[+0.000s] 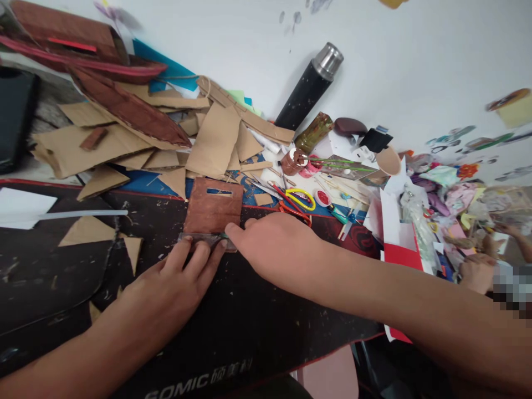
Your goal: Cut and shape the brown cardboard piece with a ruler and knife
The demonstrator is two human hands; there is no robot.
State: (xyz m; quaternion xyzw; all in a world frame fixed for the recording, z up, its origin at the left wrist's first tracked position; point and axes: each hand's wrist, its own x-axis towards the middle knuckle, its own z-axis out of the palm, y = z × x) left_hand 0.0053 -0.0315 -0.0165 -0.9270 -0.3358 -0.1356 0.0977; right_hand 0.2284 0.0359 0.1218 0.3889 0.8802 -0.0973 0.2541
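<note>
A brown-painted cardboard piece point(214, 213) with a rectangular slot near its far edge lies on the dark mat. A clear strip that looks like a ruler point(202, 238) lies across its near edge. My left hand point(178, 271) presses the strip down with its fingertips, fingers spread apart. My right hand point(276, 244) is closed at the right end of the strip, thumb close to the cardboard. What its fingers hold is hidden; a small greenish bit shows by the left fingertips.
Cardboard scraps point(216, 136) and a painted boat-shaped piece point(133, 113) lie behind. A black thermos point(305, 88) leans at the wall. Yellow-handled scissors point(301, 198) and a paint jar point(294, 162) are behind my right hand. Another person's hand point(477, 271) is at far right.
</note>
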